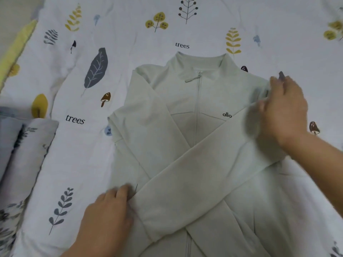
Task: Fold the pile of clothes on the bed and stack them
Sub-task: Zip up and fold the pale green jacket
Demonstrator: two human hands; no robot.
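Head view: jacket (194, 145) on bedsheet (130, 34)

A bed (148, 34) fills the view, covered by a white sheet printed with leaves, twigs, small mushrooms and the word "trees". A pale green zip jacket (176, 112) lies flat on it, front up, collar away from the person, both sleeves crossed over the chest. At the left edge a folded cloth with a grey leaf print (20, 149) rests on the sheet, well apart from the jacket. A yellow strip (16, 45) runs along the bed's far left side.
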